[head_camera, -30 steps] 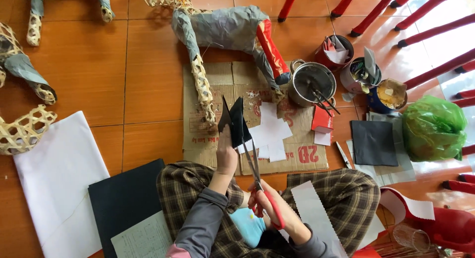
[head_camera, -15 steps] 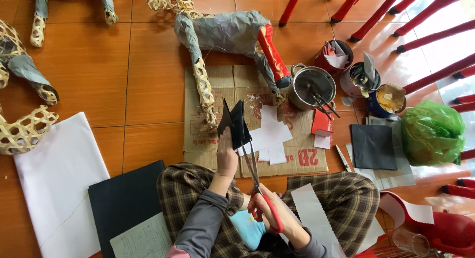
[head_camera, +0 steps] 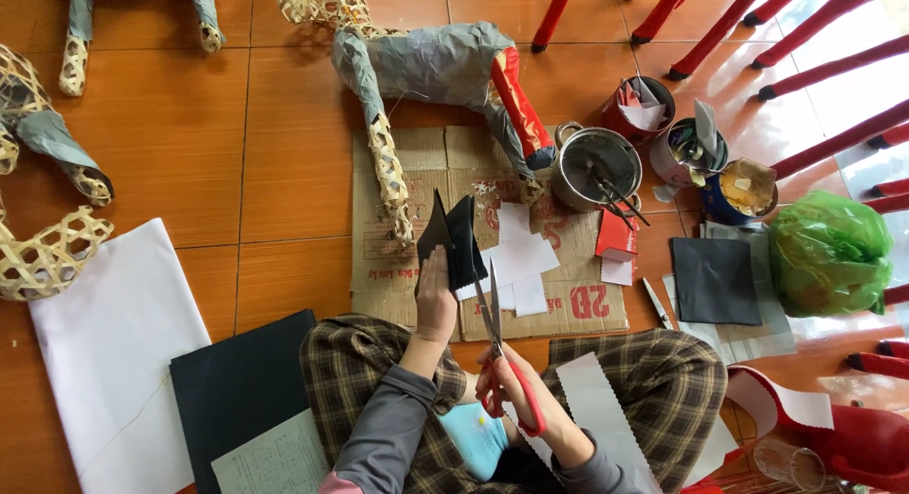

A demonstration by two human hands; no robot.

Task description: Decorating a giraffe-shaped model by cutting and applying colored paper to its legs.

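Two hands share the work: your left hand (head_camera: 436,300) pinches the folded black paper (head_camera: 453,236) upright just beyond its fingertips, while your right hand (head_camera: 516,392) grips red-handled scissors (head_camera: 494,323), blades pointing along the paper's long edge.

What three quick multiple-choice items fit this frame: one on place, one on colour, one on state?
1. Where does the metal pot stand?
A. on the person's lap
B. on the floor at the far right corner of the cardboard sheet
C. inside the green bag

2. What colour are the handles of the scissors?
A. red
B. blue
C. yellow

3. How is the black paper held?
A. flat on the floor
B. rolled in both hands
C. folded, upright in the left hand

Key: 1 B, the pot sits beside the cardboard's corner. 2 A, red loops show in the right hand. 3 C, the left hand's fingers pinch the folded piece, blades beside it.
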